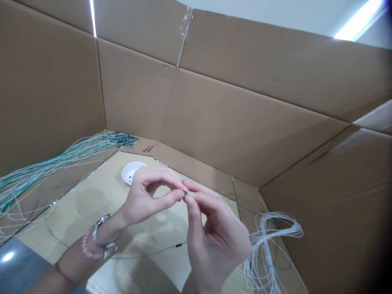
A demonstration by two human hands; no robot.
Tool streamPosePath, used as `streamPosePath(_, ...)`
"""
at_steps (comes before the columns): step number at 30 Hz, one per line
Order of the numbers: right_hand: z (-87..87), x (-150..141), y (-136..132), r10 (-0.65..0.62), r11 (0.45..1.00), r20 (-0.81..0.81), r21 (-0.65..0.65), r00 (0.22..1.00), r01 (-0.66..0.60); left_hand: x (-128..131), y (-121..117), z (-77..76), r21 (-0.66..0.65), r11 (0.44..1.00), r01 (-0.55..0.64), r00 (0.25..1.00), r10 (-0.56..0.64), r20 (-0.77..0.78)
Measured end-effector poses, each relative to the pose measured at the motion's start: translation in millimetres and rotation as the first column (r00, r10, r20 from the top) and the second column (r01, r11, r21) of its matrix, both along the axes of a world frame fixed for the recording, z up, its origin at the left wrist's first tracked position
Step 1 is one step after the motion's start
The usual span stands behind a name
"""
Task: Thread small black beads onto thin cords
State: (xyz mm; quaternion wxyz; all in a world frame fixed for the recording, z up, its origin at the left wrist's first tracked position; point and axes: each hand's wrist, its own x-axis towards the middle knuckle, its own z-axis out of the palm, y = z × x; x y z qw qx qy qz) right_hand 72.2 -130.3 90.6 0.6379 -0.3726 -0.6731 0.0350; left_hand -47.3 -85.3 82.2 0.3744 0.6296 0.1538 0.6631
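Observation:
My left hand (148, 198) and my right hand (216, 232) meet fingertip to fingertip above the table. Both pinch a tiny dark green piece (185, 192), mostly covered by the fingers, so its kind does not show clearly. Beneath the hands, a thin green wire (143, 256) runs across the table and carries a small black sleeve (178, 245). Just behind my left hand is a white dish (130, 168), partly hidden, with a few small black bits in it.
A bundle of green and white wires (70, 153) lies along the left side, its dark green ends bunched at the back. Coiled white wires (269, 232) rest at the right. Small metal tools (148, 148) lie near the back. Cardboard walls (214, 110) enclose the table (101, 196).

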Motion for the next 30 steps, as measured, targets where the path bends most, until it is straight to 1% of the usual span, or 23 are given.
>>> streamPosePath(4, 1.1, 3.4, 0.3, 0.03, 0.996, -0.024, -0.086, 0.999, -0.032, -2.3, 1.8, -0.9, 0.04, 0.998, -0.037, 0.999, 0.037, 0.019)
streamPosePath(8, 0.7, 2.3, 1.5, 0.049, 0.983, -0.06, -0.173, 0.997, -0.059, -1.6, 1.9, -0.8, 0.012, 0.996, -0.086, 0.994, 0.085, 0.064)
streamPosePath(10, 1.0, 0.8, 1.7, 0.053, 0.981, -0.065, -0.184, 0.996, -0.064, -1.2, 1.7, -0.6, 0.001, 0.993, -0.115, 0.991, 0.115, 0.067)
streamPosePath(12, 1.6, -0.1, 1.7, 0.034, 0.983, -0.047, -0.177, 0.998, -0.042, -1.2, 1.8, -0.4, 0.009, 0.992, -0.129, 0.99, 0.128, 0.058)
streamPosePath(16, 2.7, 1.5, 1.7, 0.004, 0.988, 0.016, -0.156, 1.0, -0.001, -4.0, 2.7, 1.2, 0.031, 0.997, -0.066, 0.997, 0.067, -0.035)
streamPosePath(18, 2.5, 3.3, 1.8, 0.016, 0.988, 0.023, -0.155, 1.0, -0.012, -7.4, 3.0, 3.0, 0.029, 0.999, -0.044, 0.995, 0.047, -0.09)
streamPosePath(20, 2.0, 5.0, 2.3, 0.044, 0.983, 0.014, -0.177, 0.999, -0.04, -11.9, 2.6, 4.9, 0.045, 0.998, -0.051, 0.989, 0.056, -0.139)
streamPosePath(22, 1.6, 6.1, 3.7, 0.067, 0.977, 0.016, -0.203, 0.998, -0.062, -16.6, 1.2, 5.9, 0.097, 0.991, -0.093, 0.974, 0.111, -0.2)
streamPosePath(24, 1.5, 6.7, 6.6, 0.062, 0.979, 0.046, -0.199, 0.997, -0.051, -20.6, -1.2, 5.8, 0.188, 0.966, -0.178, 0.938, 0.225, -0.266)
streamPosePath(27, 2.2, 7.7, 13.0, 0.062, 0.984, 0.126, -0.172, 0.99, -0.04, -24.2, -5.3, 4.8, 0.342, 0.884, -0.319, 0.832, 0.434, -0.345)
streamPosePath(28, 2.6, 8.5, 15.2, 0.08, 0.983, 0.148, -0.179, 0.986, -0.053, -24.7, -6.5, 4.7, 0.376, 0.861, -0.342, 0.795, 0.479, -0.373)
streamPosePath(29, 3.2, 9.7, 17.0, 0.106, 0.979, 0.165, -0.193, 0.981, -0.074, -24.9, -7.5, 5.0, 0.397, 0.85, -0.347, 0.764, 0.502, -0.406)
streamPosePath(30, 3.8, 11.3, 18.3, 0.136, 0.973, 0.175, -0.21, 0.975, -0.098, -25.1, -8.2, 5.6, 0.403, 0.853, -0.332, 0.746, 0.499, -0.442)
